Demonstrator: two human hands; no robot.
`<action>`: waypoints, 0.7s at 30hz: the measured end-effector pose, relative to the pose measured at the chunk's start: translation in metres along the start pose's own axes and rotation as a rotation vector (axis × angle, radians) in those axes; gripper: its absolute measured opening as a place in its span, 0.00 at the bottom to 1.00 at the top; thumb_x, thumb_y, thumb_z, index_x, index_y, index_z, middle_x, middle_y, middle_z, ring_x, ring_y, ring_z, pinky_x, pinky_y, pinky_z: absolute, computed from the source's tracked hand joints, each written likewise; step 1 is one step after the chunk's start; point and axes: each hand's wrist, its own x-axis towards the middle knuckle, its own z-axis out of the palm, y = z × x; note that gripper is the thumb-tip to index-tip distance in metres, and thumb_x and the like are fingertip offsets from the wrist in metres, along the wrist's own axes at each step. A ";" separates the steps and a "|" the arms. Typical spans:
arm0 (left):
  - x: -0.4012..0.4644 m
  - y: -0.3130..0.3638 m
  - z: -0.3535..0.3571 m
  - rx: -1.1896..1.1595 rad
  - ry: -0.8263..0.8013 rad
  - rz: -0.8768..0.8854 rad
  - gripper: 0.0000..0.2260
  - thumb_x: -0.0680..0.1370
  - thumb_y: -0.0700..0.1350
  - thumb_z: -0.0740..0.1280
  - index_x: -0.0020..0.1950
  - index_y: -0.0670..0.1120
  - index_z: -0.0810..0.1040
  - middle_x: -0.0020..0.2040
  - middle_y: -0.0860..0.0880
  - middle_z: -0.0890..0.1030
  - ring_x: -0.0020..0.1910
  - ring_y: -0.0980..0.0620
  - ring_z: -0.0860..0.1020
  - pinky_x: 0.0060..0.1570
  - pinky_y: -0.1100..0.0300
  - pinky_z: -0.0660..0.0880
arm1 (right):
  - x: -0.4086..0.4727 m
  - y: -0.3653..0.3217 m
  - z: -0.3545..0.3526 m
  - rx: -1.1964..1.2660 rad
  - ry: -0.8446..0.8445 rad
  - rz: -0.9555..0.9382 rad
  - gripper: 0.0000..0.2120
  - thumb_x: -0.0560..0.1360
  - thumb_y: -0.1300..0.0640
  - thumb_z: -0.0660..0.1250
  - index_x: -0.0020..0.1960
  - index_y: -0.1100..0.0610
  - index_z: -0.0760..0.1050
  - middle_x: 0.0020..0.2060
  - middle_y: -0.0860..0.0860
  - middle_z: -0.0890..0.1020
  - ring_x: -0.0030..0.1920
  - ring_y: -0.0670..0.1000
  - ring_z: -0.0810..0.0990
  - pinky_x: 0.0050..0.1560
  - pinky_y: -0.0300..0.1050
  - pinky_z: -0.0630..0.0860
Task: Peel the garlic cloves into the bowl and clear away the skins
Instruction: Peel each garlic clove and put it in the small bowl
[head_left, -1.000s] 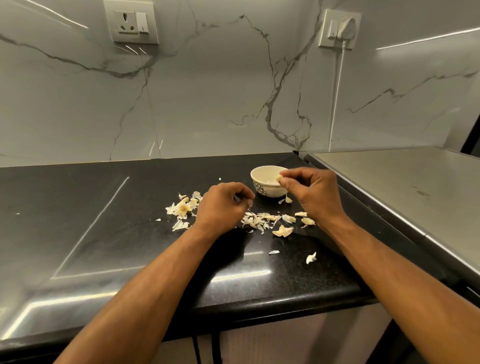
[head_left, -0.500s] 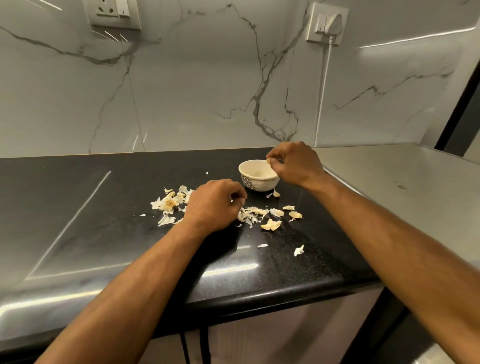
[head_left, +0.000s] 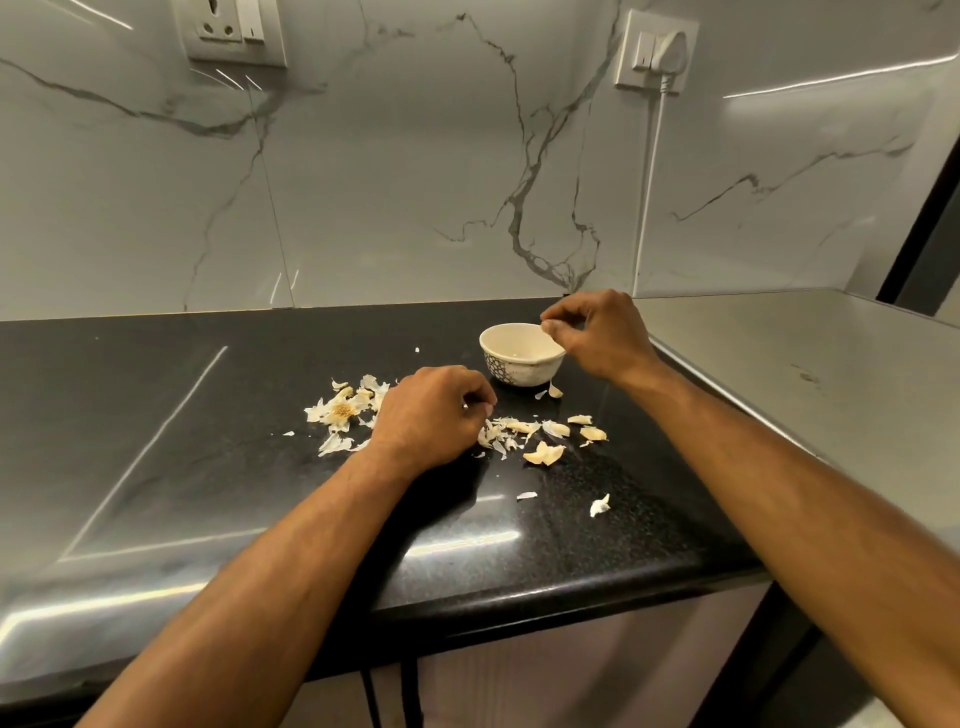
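Note:
A small white patterned bowl (head_left: 521, 358) stands on the black countertop (head_left: 208, 467). My right hand (head_left: 592, 332) hovers over the bowl's right rim, thumb and fingertips slightly apart with nothing visible between them. A small pale bit lies at the bowl's bottom. My left hand (head_left: 434, 410) rests on the counter in a loose fist; whether it holds a skin is hidden. Garlic skins (head_left: 343, 413) lie left of that hand. More skins and pale clove pieces (head_left: 543, 452) are scattered to its right, in front of the bowl.
A steel surface (head_left: 805, 374) adjoins the counter on the right, slightly raised. Marble wall behind holds two sockets; a white cable (head_left: 649, 182) runs down from the right one. Stray skin bits (head_left: 600, 505) lie near the counter's front edge.
My right hand rose from beside the bowl to above its right rim, and its fingers have spread a little. My left hand stayed in place. The view shifted slightly.

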 end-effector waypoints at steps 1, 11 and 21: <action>0.000 0.000 0.000 0.003 0.002 0.001 0.05 0.77 0.46 0.68 0.50 0.54 0.83 0.47 0.58 0.82 0.48 0.56 0.79 0.50 0.52 0.78 | -0.003 0.002 -0.002 0.003 0.041 0.005 0.07 0.76 0.59 0.71 0.51 0.59 0.84 0.44 0.53 0.86 0.41 0.45 0.79 0.40 0.31 0.69; -0.002 0.002 0.001 0.032 -0.017 0.007 0.05 0.77 0.47 0.67 0.50 0.55 0.82 0.47 0.59 0.82 0.48 0.55 0.79 0.50 0.52 0.78 | -0.040 0.011 -0.006 -0.125 -0.248 0.267 0.09 0.76 0.47 0.69 0.50 0.51 0.83 0.42 0.46 0.83 0.40 0.44 0.78 0.39 0.42 0.73; -0.002 0.000 0.003 -0.020 -0.010 -0.016 0.05 0.76 0.47 0.68 0.49 0.56 0.82 0.46 0.59 0.83 0.48 0.56 0.80 0.49 0.52 0.78 | -0.037 0.006 0.011 -0.107 -0.350 0.381 0.04 0.75 0.54 0.70 0.48 0.49 0.83 0.42 0.45 0.84 0.44 0.46 0.81 0.44 0.44 0.76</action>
